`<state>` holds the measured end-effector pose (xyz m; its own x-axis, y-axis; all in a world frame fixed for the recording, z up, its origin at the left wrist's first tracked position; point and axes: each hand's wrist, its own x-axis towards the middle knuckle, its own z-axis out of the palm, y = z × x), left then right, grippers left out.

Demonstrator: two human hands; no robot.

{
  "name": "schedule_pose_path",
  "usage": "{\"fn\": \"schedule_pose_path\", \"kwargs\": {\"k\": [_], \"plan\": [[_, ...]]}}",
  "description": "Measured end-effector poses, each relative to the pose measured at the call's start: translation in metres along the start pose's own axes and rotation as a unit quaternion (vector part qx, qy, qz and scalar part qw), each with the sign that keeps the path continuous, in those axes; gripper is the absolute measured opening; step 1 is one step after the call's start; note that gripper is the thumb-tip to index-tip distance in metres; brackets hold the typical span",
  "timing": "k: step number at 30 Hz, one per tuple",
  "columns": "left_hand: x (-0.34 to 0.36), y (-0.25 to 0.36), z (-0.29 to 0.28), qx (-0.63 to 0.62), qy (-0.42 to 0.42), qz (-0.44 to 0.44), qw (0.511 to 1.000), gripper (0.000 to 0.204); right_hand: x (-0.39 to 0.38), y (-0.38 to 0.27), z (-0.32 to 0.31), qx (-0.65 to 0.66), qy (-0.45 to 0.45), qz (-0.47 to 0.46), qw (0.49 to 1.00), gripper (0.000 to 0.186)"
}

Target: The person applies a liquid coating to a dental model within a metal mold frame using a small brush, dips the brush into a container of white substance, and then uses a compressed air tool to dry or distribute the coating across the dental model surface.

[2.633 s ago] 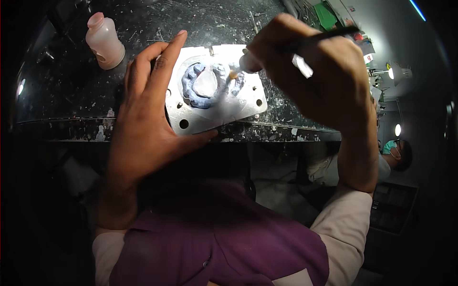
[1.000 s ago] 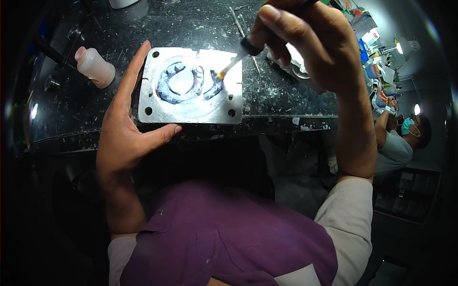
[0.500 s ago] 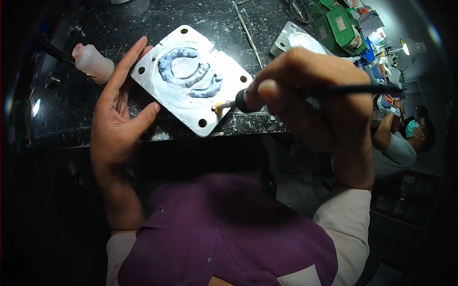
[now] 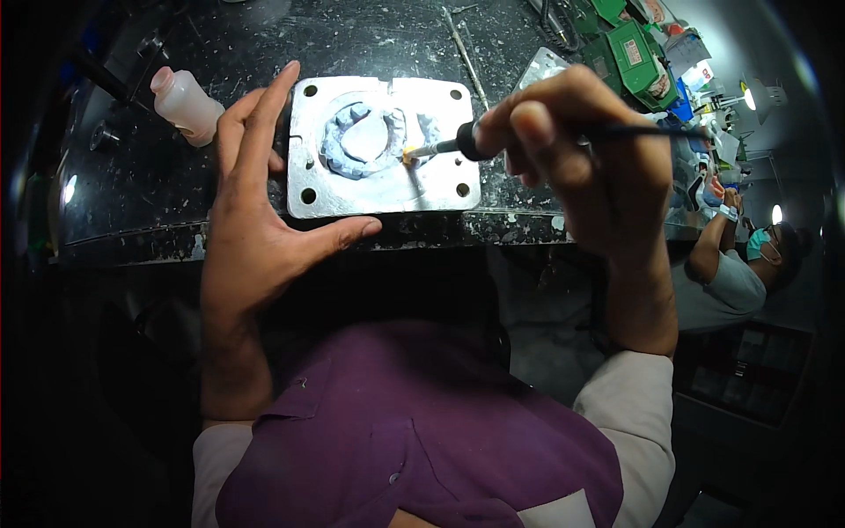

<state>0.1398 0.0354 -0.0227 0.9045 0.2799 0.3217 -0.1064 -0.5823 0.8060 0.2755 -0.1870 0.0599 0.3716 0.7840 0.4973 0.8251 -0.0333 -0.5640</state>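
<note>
The brush [image 4: 444,146] is gripped in the right hand [image 4: 607,158]; apart from it, the left hand [image 4: 255,211] is spread open around the metal plate [image 4: 383,201], though contact cannot be told. The plate is laid between them on the tabletop [image 4: 343,44], nearer the left, its long axis pointed left to right. Its bright silver face is marked by a bluish-grey tooth arch [image 4: 332,150]. Beyond, a pinkish bottle [image 4: 188,110] is seen.
</note>
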Motion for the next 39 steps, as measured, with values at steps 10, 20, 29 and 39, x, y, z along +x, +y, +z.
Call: {"fn": "schedule_pose_path", "kwargs": {"k": [10, 20, 29, 39], "plan": [[0.007, -0.002, 0.0, -0.01, -0.041, 0.012, 0.999, 0.125, 0.096, -0.048, -0.024, -0.141, -0.343, 0.002, 0.929, 0.012], [-0.006, -0.002, 0.012, 0.114, 0.003, 0.029, 0.993, 0.118, 0.096, -0.028, -0.001, -0.153, -0.344, -0.102, 0.921, 0.015], [-0.006, -0.003, 0.012, 0.1, 0.0, 0.025, 0.995, 0.124, 0.092, -0.02, -0.012, -0.033, -0.296, 0.118, 0.947, 0.025], [-0.002, -0.003, 0.007, 0.073, -0.019, 0.019, 0.997, 0.125, 0.066, -0.007, -0.018, 0.024, -0.184, 0.158, 0.97, 0.03]]}}
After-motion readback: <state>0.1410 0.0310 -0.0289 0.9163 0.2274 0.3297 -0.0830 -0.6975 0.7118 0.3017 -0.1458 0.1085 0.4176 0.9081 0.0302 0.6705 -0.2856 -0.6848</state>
